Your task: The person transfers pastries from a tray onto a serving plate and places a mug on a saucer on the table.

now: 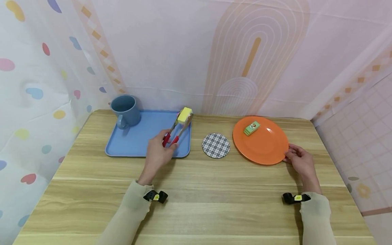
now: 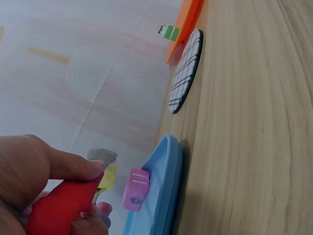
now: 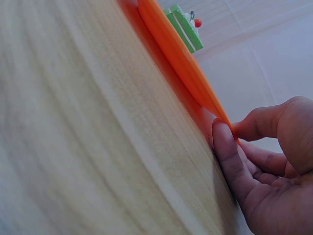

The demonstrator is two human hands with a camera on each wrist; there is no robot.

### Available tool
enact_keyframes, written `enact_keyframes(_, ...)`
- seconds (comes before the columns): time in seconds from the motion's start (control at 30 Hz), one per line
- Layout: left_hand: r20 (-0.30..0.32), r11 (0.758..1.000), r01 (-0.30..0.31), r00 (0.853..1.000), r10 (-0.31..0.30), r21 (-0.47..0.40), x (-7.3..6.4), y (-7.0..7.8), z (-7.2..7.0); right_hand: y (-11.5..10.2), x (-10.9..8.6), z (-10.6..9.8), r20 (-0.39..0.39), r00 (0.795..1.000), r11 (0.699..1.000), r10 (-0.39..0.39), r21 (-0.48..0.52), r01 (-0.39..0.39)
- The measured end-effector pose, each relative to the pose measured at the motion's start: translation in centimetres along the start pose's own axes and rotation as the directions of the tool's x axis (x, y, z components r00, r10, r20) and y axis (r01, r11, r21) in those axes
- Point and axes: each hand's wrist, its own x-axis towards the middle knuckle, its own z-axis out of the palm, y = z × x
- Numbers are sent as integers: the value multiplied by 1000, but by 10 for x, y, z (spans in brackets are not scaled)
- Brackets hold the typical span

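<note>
My left hand [image 1: 160,149] grips a pair of red-handled metal tongs [image 1: 174,139] over the right side of the blue tray [image 1: 147,136]. Between the tong tips is a yellow block shaped like a toy cake slice [image 1: 185,115]. A pink toy cake slice [image 2: 136,189] rests on the tray, mostly hidden behind the tongs in the head view. My right hand [image 1: 301,162] pinches the near right rim of the orange plate [image 1: 263,146], thumb and fingers on either side of the edge. On that plate lies a green toy cake slice [image 1: 251,128] with a small red topping [image 3: 197,23].
A blue mug [image 1: 126,110] stands at the tray's back left corner. Between tray and plate lies a round plaid coaster [image 1: 215,145]. Patterned cloth [image 1: 171,54] hangs right behind the wooden table [image 1: 220,211] and along its sides.
</note>
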Motion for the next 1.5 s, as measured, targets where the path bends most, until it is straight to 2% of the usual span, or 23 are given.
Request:
enact_keyframes(0.7, 59, 999, -29, 998, 30, -17, -6, 11, 9, 0, 1, 1, 2, 1000, 1000, -3, 0, 3)
enact_keyframes(1.13, 88, 997, -75, 993, 77, -30, -8, 23, 24, 0, -1, -1, -6, 1000, 1000, -13, -2, 13)
enact_keyframes(1.37, 110, 992, -118, 986, 122, -50, -8, 30, 32, 0, 0, -1, -4, 1000, 1000, -11, -3, 11)
enact_keyframes(1.5, 131, 991, -120, 983, 127, -57, -9, 34, 36, 0, 0, 0, -8, 1000, 1000, -12, -4, 11)
